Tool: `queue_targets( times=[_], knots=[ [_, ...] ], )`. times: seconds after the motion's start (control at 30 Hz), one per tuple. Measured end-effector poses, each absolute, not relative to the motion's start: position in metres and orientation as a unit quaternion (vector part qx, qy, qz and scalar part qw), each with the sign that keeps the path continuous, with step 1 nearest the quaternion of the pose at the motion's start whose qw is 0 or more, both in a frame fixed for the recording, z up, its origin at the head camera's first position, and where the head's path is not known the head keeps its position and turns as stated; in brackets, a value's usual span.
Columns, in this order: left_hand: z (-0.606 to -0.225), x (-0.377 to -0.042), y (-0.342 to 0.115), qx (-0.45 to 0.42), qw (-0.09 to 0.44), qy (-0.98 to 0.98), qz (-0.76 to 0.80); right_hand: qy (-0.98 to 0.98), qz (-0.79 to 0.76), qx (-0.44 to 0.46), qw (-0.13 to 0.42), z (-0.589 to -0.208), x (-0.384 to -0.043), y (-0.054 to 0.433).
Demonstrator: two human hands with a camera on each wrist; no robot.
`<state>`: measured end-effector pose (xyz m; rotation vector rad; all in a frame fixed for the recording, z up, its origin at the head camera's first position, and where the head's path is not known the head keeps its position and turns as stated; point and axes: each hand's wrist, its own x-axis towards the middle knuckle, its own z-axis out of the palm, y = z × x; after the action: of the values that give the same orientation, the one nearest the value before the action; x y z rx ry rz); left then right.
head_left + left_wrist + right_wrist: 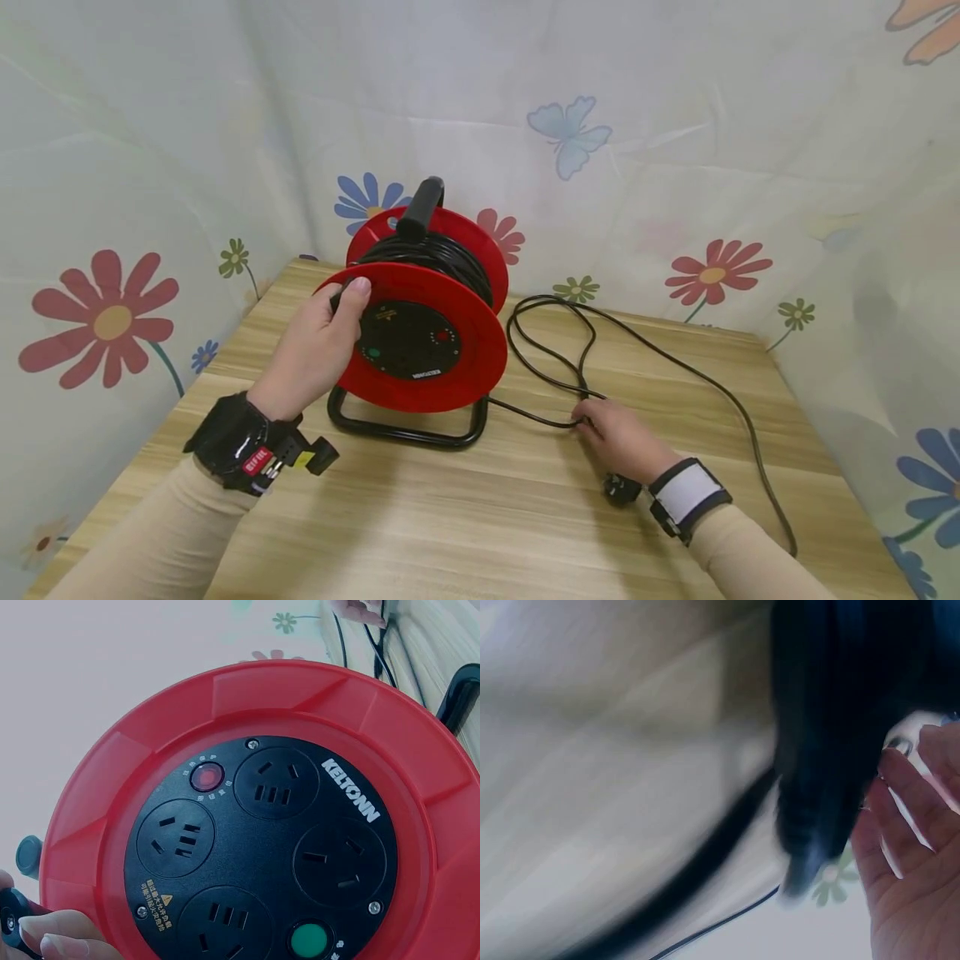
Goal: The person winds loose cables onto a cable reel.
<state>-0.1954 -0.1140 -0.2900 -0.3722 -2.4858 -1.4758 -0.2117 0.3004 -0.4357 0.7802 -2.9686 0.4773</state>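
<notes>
A red cable reel wound with black cable stands upright on the left half of the table, its socket face turned toward me. My left hand holds the small black crank knob at the left rim of that face, thumb on top. Black cable runs from the reel's lower right to my right hand, whose fingertips pinch it low over the tabletop. In the right wrist view the fingers are partly covered by a dark, blurred shape.
Loose cable loops lie behind my right hand, and one length curves toward the table's right front. The reel's black tube stand rests on the wooden table. A flower-printed curtain encloses the back and sides.
</notes>
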Motion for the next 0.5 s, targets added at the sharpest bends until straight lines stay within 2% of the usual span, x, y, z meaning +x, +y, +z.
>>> queue_targets(
  times=[0.33, 0.5],
  knots=[
    [-0.289, -0.195, -0.112, -0.12, 0.108, -0.843, -0.512, -0.971, 0.141, 0.193, 0.005, -0.429, -0.202, 0.327],
    [-0.29, -0.196, -0.11, -0.121, 0.106, -0.841, -0.516, -0.98, 0.065, 0.187, -0.032, -0.426, -0.192, 0.33]
  ],
)
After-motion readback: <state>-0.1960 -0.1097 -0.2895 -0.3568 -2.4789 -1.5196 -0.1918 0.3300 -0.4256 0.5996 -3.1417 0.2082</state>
